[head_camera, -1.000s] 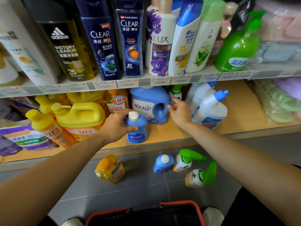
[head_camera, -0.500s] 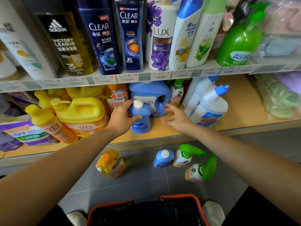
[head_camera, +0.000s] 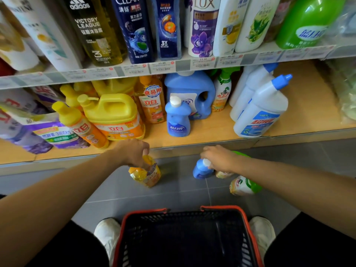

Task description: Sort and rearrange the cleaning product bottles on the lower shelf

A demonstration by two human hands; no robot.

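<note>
On the wooden lower shelf [head_camera: 208, 132] a small blue bottle [head_camera: 178, 117] with a white cap stands upright in front of a large blue jug [head_camera: 192, 89]. Yellow bottles [head_camera: 113, 114] fill the left part, white bottles with blue caps [head_camera: 260, 108] the right. Below, on the grey floor, my left hand [head_camera: 133, 152] grips the top of a yellow bottle [head_camera: 146, 174]. My right hand [head_camera: 221, 158] is closed on the white cap of a second small blue bottle [head_camera: 201, 169]. Two green-capped spray bottles [head_camera: 243, 185] lie beside it, one partly hidden under my right hand.
A red-rimmed black shopping basket [head_camera: 185, 211] sits on the floor between my white shoes. The upper shelf [head_camera: 173, 67] carries shampoo and body wash bottles. Purple refill bags [head_camera: 48, 132] lie at the lower shelf's left end, and plastic-wrapped goods [head_camera: 344, 89] at its right.
Both hands left the shelf and dropped to the floor. The left hand let go of the small blue bottle on the shelf and took the yellow bottle; the right took the floor's blue bottle.
</note>
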